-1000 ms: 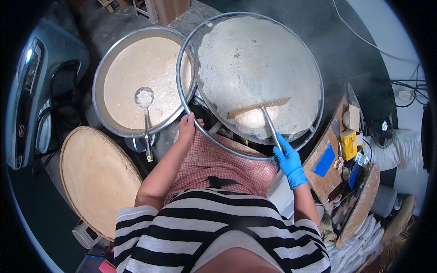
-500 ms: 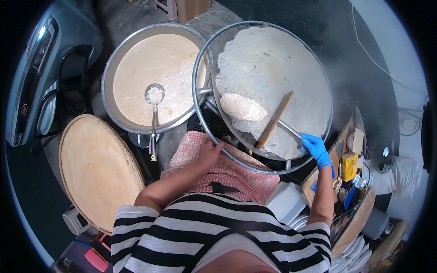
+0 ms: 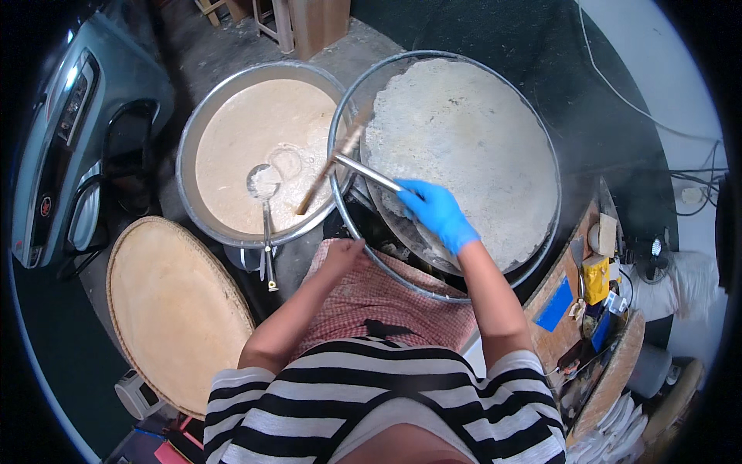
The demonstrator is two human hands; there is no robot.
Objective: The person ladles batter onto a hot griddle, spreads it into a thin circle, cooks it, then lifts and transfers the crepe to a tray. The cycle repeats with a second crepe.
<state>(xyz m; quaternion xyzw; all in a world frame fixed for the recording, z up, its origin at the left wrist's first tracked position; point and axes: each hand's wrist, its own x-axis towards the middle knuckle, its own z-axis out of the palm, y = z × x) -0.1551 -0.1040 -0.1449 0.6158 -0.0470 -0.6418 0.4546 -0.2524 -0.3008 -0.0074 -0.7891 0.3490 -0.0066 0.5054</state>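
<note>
My right hand [image 3: 438,214], in a blue glove, is closed round the metal handle of a T-shaped batter spreader [image 3: 317,188]. The spreader's wooden blade hangs over the right side of a basin of pale batter [image 3: 239,131], crossing the griddle's ring. Beneath my right forearm lies the round griddle [image 3: 382,213], coated with a thin, pale sheet of batter [image 3: 471,147]. My bare left hand [image 3: 342,257] is curled beside the ring at the near left, in front of my apron; what its fingers hold, if anything, is hidden. A ladle [image 3: 267,220] rests in the basin, its handle over the near rim.
A metal ring [image 3: 338,193] surrounds the griddle. To the left leans a large round woven tray [image 3: 174,317], with a vehicle [image 3: 85,131] beyond. At the right stands a cluttered board with a yellow box [image 3: 596,280] and a blue card [image 3: 554,304]. Wooden stools stand at the back.
My right hand has swung left, carrying the spreader from the griddle to above the basin. The batter lump has gone from the griddle, and a round ripple shows in the basin's batter.
</note>
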